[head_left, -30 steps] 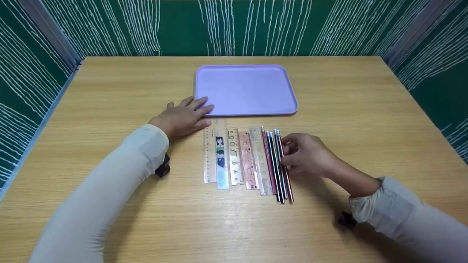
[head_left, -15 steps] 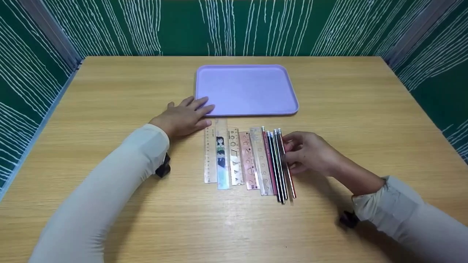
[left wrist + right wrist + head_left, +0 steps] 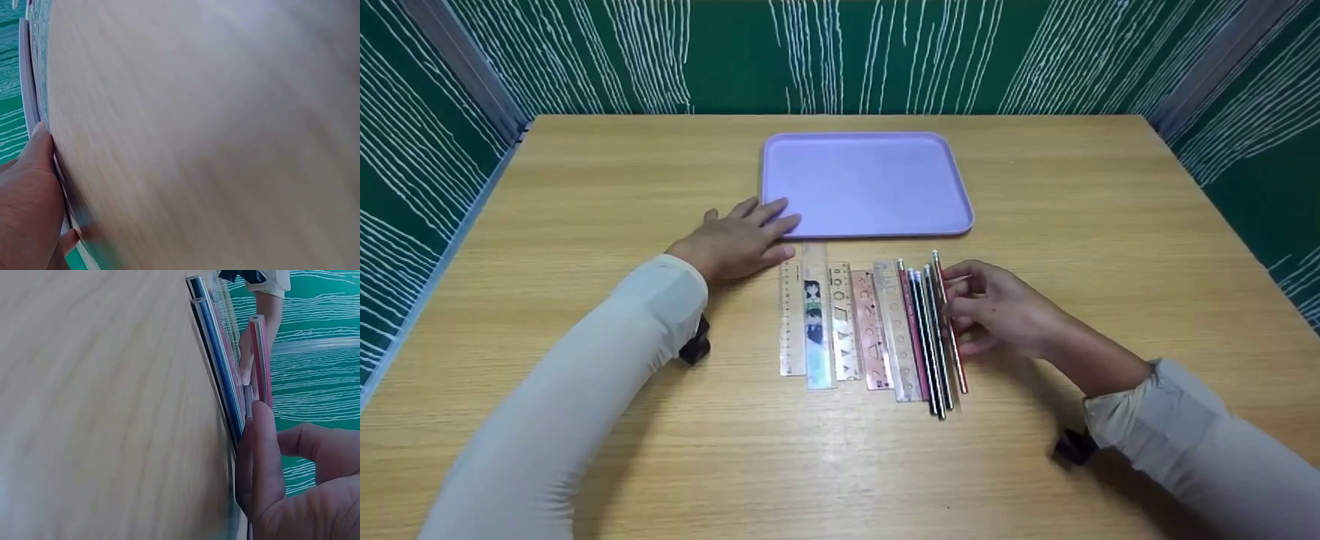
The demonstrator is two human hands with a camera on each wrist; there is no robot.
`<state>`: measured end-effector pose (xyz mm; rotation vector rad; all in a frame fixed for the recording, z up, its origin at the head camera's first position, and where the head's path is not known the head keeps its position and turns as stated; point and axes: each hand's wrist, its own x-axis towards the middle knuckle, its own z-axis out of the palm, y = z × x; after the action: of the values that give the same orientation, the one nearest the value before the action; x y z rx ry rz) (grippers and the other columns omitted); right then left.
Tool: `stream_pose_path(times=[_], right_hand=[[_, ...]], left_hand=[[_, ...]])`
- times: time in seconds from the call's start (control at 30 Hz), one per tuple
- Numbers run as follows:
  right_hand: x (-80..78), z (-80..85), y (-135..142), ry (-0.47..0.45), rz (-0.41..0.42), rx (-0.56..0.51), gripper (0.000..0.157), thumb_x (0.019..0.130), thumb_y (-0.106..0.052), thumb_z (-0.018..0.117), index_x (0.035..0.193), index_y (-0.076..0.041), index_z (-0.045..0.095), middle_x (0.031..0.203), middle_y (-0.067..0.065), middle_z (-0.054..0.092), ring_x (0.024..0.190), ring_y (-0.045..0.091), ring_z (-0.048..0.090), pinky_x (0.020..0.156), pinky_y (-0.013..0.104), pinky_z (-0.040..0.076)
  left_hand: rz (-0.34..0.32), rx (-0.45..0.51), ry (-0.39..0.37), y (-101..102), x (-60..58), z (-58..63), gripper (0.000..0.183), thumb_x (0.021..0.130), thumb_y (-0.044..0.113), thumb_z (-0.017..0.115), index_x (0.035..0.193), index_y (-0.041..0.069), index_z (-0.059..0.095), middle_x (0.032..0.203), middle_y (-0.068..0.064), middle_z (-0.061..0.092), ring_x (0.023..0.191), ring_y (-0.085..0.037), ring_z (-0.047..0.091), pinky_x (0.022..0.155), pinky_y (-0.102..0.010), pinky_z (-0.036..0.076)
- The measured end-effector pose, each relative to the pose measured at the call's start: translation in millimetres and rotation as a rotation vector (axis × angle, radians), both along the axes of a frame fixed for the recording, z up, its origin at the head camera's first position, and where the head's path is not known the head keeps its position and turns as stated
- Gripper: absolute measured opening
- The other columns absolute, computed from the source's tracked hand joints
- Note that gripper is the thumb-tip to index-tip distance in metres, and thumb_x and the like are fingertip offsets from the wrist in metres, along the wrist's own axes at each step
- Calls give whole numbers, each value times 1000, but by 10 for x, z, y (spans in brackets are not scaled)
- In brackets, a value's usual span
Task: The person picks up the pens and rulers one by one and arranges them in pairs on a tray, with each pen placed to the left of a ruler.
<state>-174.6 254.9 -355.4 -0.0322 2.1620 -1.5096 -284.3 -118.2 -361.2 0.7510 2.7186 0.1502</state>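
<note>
My right hand point(image 3: 997, 307) pinches a red-and-silver striped pencil point(image 3: 260, 360) between thumb and fingers. In the right wrist view it is raised above the other pencils point(image 3: 216, 365), which lie side by side on the table. Left of these in the head view come several rulers in a row: a clear one point(image 3: 894, 330), a pink one point(image 3: 873, 337), a clear stencil ruler point(image 3: 844, 322), one with cartoon figures point(image 3: 814, 322) and a plain clear one point(image 3: 791, 322). My left hand point(image 3: 739, 240) lies spread, fingers over the near left corner of a purple tray point(image 3: 877, 231), thumb at the plain ruler's top.
The wooden table point(image 3: 660, 465) runs back to a green wall point(image 3: 727, 60) with white streaks. Its left edge meets another green panel point(image 3: 405, 150). Dark wrist cameras sit under both sleeves, the right one point(image 3: 1074, 448) close over the table.
The right hand has lifted the red-striped pencil off the end of the pencil row and moved it slightly up and away. The left hand has stayed in place.
</note>
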Motion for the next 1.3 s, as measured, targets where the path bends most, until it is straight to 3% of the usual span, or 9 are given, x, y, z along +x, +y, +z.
stream_pose_path(times=[0.27,0.47,0.7,1.07,1.3], right_hand=[[-18,-31,-4,-46,-13,-37,57,100,-10,61,150,-11,33,118,12,53,80,19,63,69,41,64],[-30,-17,-15,-67,-26,-100,64,94,-1,58,151,-10,28,113,10,54,78,20,67,64,36,63],[-84,-8,-50,-57,-40,-111,77,88,4,66,153,-11,29,120,11,52,80,22,69,69,39,64],[-235,30,-174,-21,-57,-192,76,88,6,64,154,-14,32,115,10,54,83,19,66,63,36,64],[-321,50,-251,-19,-65,-188,75,89,4,64,155,-16,33,116,11,53,87,18,64,66,34,63]], left_hand=[[-5,2,2,-5,-4,-14,64,106,63,28,164,41,12,174,8,-1,161,-35,-2,120,-75,6],[-23,-4,30,-3,-13,-17,64,107,61,28,164,37,15,174,6,1,160,-37,1,119,-77,10],[-17,-15,28,-10,-7,-23,64,106,62,27,164,39,14,174,7,0,161,-36,0,120,-75,10],[-12,-7,8,-4,-14,-19,64,105,64,28,163,42,13,174,8,0,161,-35,-1,120,-75,8],[-5,-9,9,-10,-9,-12,65,104,66,27,163,44,11,174,9,-1,161,-35,-1,120,-76,6]])
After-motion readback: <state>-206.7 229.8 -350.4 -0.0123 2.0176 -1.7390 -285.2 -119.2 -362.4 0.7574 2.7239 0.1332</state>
